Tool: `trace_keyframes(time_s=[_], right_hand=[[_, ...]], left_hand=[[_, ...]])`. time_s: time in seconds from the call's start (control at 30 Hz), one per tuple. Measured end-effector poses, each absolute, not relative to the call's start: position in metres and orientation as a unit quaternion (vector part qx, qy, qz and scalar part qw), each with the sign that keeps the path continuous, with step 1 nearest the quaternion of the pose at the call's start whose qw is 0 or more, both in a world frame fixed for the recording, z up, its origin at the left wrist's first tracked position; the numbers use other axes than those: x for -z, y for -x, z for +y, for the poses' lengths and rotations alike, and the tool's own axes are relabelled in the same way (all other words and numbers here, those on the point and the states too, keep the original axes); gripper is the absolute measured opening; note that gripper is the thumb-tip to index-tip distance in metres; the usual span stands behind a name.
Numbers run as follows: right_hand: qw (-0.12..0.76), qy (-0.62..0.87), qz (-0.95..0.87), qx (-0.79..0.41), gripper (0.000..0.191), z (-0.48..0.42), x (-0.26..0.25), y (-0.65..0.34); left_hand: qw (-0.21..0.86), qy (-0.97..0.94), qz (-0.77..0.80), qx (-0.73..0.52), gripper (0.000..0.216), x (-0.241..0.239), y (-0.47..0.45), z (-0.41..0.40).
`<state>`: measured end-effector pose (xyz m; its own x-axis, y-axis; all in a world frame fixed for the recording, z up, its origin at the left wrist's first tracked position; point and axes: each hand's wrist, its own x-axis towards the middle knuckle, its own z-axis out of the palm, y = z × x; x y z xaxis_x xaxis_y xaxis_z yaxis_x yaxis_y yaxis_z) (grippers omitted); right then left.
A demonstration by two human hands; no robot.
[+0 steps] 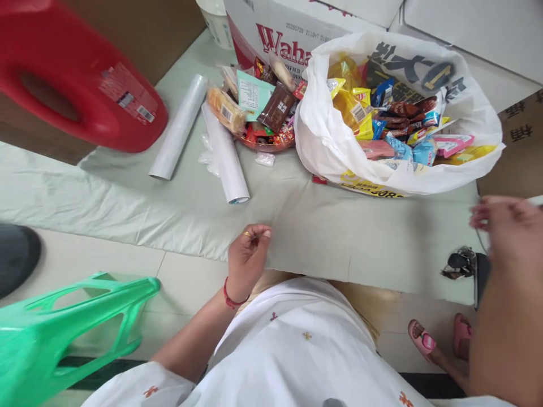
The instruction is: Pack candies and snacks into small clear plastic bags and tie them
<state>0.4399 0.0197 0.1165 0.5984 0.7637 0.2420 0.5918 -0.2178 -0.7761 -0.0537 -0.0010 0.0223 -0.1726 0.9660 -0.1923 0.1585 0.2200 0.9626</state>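
Observation:
My left hand [250, 251] hovers by the front edge of the cloth-covered table [314, 226]. Its fingers are curled in and the thumb presses on the index finger; whatever they might hold is hidden. At the far right, my right hand [507, 223] is somewhat blurred, its fingers drawn together, and I cannot make out anything in them. Below it lies a black hair clip [460, 263] beside a dark flat object [481, 277]. Between and beyond the hands stands a white plastic bag [326, 152], open at the top and full of wrapped snacks [394, 121].
Left of the bag is a bowl [267, 144] heaped with packaged sweets. Two white rolls [180, 127] lie beside it. A red jug [131, 113] stands at the left, a Waha-lettered carton [271, 39] behind. A green stool [97, 316] and someone's pink sandals [422, 336] are on the floor.

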Motion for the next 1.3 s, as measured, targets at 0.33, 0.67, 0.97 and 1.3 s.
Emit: trace_keyframes(time_s=[0.33, 0.67, 0.97, 1.3], right_hand=[[0.213, 0.719, -0.648, -0.135, 0.037, -0.067, -0.005, -0.261], [0.217, 0.734, -0.640, -0.067, 0.039, -0.066, 0.001, -0.260], [0.260, 0.734, -0.614, -0.127, 0.035, -0.069, -0.002, -0.260], [0.498, 0.600, -0.358, -0.514, 0.036, -0.013, -0.025, -0.217]], left_hand=[[0.043, -0.703, 0.620, -0.346, 0.018, -0.038, 0.082, 0.072], [0.069, -0.750, 0.637, -0.166, 0.027, -0.048, 0.072, 0.150], [0.140, -0.724, 0.669, -0.099, 0.034, -0.043, 0.030, 0.166], [0.797, -0.407, 0.285, -0.344, 0.048, -0.023, -0.031, 0.095]])
